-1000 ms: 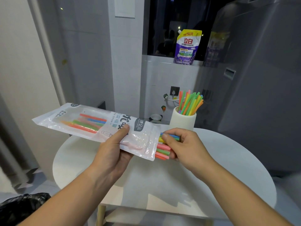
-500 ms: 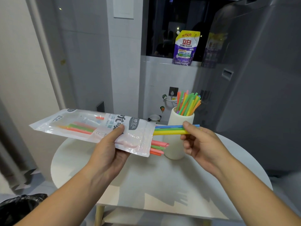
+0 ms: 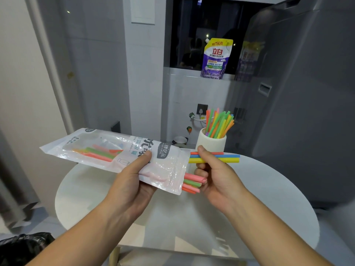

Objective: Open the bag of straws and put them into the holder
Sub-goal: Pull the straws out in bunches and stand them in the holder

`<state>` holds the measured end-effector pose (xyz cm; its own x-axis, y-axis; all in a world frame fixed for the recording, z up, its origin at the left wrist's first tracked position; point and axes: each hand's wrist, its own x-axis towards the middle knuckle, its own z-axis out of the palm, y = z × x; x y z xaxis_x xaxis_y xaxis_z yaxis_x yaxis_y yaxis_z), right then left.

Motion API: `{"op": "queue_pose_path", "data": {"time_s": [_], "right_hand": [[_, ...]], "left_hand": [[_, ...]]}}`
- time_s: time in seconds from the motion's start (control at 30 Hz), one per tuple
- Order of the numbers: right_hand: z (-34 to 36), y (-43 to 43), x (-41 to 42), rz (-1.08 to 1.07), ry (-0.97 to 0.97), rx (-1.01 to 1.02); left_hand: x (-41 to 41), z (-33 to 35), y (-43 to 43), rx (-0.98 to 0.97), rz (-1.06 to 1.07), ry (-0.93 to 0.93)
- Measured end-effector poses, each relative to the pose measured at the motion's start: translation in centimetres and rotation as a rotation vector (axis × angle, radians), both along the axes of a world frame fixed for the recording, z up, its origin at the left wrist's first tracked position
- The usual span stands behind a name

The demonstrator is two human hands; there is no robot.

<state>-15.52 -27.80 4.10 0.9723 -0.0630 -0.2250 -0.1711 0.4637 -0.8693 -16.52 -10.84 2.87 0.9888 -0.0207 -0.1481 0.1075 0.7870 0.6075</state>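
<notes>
Three straws [image 3: 230,156], one bag [image 3: 107,148], one holder [image 3: 211,143]

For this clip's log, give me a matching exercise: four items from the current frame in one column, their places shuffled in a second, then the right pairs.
Column 1
1. clear plastic straw bag
2. orange, blue and yellow straws
3. white cylindrical holder
4. purple detergent pouch

Column 2
A. on the window ledge
B. pinched in the right hand
C. gripped in the left hand
D. standing on the round white table

Pairs: 1-C; 2-B; 3-D; 4-A
</notes>
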Motion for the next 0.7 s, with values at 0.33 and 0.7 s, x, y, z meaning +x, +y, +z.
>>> {"op": "queue_pose_path", "data": {"time_s": [0.33, 0.7], "right_hand": [[0.5, 0.0, 0.3, -0.132, -0.141, -0.120], [5.9, -5.3, 0.3, -0.200, -0.370, -0.348]], "left_hand": [[0.1, -0.1, -0.1, -0.027, -0.014, 0.021], [0.8, -0.1, 1.2, -0.070, 0.035, 0.078]]}}
